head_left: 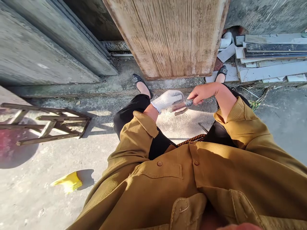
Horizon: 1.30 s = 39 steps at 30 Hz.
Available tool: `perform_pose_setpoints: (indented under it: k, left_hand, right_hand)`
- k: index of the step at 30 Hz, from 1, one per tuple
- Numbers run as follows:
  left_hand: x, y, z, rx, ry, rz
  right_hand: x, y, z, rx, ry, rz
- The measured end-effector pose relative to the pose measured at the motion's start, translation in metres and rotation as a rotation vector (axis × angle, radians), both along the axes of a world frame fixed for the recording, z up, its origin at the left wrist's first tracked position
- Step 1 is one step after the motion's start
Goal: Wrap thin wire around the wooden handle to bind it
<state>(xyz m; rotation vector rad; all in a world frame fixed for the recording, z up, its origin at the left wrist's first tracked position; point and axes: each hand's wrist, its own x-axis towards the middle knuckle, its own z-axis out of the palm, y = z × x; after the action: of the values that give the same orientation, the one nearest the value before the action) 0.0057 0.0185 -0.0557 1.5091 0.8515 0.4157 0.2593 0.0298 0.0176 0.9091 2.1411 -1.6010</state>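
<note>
My left hand (169, 98) wears a white knitted glove, and its fingers are curled together just above a short tool. What they hold, if anything, is hidden. The bare fingers of my right hand (200, 92) close round one end of this short tool (188, 103), which has a grey wrapped band. Toward the glove it continues as a blurred brownish part, with a thin curved brown piece underneath. Its exact kind cannot be made out. Both hands are held between my knees, over the sunlit concrete.
A wooden plank panel (172, 38) leans ahead of my feet. Grey slabs (48, 44) stand at the left, above a wooden stool (52, 123) lying on its side. A yellow object (69, 182) lies on the ground. Boards and tile strips (271, 59) are stacked at the right.
</note>
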Motion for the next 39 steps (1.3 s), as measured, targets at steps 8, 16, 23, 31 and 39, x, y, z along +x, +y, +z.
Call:
perform_pose_setpoints:
  k: [8,16,23,31,39]
  left_hand:
    - [-0.001,-0.002,-0.003,-0.113,-0.112,-0.002]
    - [0.003,-0.007,0.003,-0.198,-0.078,-0.151]
    - [0.006,-0.013,0.015,-0.100,0.051,-0.146]
    - [0.003,-0.005,0.007,-0.083,-0.018,-0.003]
    - [0.000,-0.002,-0.009,-0.159,-0.113,-0.013]
  right_hand:
    - [0.022,0.008,-0.001,0.289,0.312,-0.904]
    - [-0.004,0.011,-0.014,0.541,-0.341,-0.529]
    - [-0.018,-0.005,-0.023,0.034,-0.450,0.022]
    - [-0.001,0.001,-0.004,-0.059,-0.017,0.062]
    - [0.023,0.003,0.012,0.245,0.417,-0.926]
